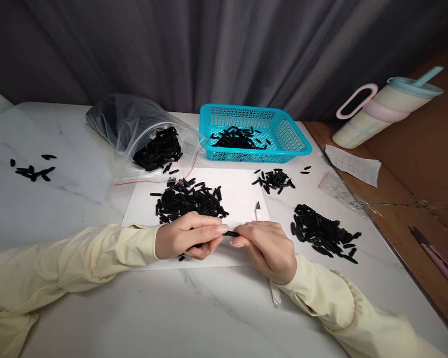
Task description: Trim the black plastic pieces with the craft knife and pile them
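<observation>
Between my hands is a small black piece (230, 233). My left hand (194, 236) pinches its left end between thumb and fingers, and the fingertips of my right hand (267, 246) close on its right end. Both hands are over a white sheet (242, 191). Just behind my left hand lies a large pile of similar black pieces (188, 199). A craft knife (259, 213) with a pale handle lies partly under my right hand, its blade pointing away from me.
A blue basket (302, 144) and an open plastic bag (125, 124) hold black pieces. Smaller piles lie at right (321, 231), behind (274, 180) and far left (33, 172). At right are a tumbler (381, 117), paper slip (353, 164), small bag (338, 189) and pink-handled tool (438, 258).
</observation>
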`<state>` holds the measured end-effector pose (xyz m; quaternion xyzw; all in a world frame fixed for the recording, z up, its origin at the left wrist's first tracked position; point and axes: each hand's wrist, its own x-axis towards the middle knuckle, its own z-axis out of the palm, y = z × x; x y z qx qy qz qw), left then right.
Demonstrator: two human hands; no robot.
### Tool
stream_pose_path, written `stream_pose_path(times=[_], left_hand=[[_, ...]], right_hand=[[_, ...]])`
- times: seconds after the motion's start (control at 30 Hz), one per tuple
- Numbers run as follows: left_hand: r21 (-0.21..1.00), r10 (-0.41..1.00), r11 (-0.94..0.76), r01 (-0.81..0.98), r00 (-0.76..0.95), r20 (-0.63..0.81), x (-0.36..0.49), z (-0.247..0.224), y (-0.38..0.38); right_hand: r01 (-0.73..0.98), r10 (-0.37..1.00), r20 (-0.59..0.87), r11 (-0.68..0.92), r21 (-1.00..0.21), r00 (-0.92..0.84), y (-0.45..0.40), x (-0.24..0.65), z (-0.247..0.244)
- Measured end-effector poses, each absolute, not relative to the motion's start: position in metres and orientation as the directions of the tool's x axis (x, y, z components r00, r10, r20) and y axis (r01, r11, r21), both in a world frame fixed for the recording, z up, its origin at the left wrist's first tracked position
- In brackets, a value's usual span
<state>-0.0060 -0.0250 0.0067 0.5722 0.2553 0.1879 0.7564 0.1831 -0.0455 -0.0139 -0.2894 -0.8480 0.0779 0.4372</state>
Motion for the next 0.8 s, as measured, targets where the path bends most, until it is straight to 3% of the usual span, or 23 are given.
stream_pose_path(times=[0.33,0.5,0.6,0.7,0.77,0.8], left_hand=[[0.931,0.574,0.36,-0.06,0.801,-0.17,-0.004,0.003,-0.024],[0.83,0.566,0.54,-0.138,0.79,-0.236,-0.001,-0.001,-0.013],[0.808,0.572,0.567,-0.156,0.781,-0.251,-0.001,-0.003,-0.008],[0.796,0.562,0.59,-0.132,0.775,-0.288,-0.002,-0.003,-0.005],[0.774,0.541,0.622,-0.121,0.781,-0.313,-0.003,-0.003,-0.004],[0.761,0.533,0.637,-0.122,0.783,-0.32,-0.003,-0.003,-0.003]], right_hand=[[0.441,0.57,0.691,0.811,-0.385,-0.445,-0.048,0.183,-0.014],[0.694,0.525,0.802,0.69,-0.205,-0.285,0.0,0.201,0.02],[0.878,0.744,0.614,0.449,-0.168,-0.264,0.058,0.209,0.047],[0.962,0.894,0.359,0.238,0.131,-0.27,0.094,0.206,0.063],[0.954,0.907,0.309,0.24,0.18,-0.287,0.09,0.197,0.065],[0.946,0.89,0.318,0.301,0.123,-0.325,0.08,0.191,0.064]])
